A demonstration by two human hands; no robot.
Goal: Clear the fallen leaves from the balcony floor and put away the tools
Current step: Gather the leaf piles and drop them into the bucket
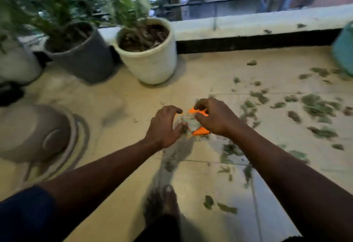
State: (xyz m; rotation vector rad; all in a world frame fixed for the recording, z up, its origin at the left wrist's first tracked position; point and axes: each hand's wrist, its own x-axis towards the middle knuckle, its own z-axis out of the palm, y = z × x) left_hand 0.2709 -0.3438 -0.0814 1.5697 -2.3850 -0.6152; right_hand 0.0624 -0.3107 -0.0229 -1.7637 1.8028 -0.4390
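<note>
Both my hands meet over a small orange object with a pale, crumpled middle, held just above the tiled floor; blur hides what it is. My left hand curls its fingers and thumb round its left side. My right hand grips its right side, fingers curled over the top orange corner. Green fallen leaves lie scattered on the floor to the right, and more leaves lie under my right forearm. My bare foot stands below the hands.
A cream pot and a grey pot with plants stand at the back left beside a white pot. An upturned grey basin lies left. The low parapet runs behind. A teal container is at the right edge.
</note>
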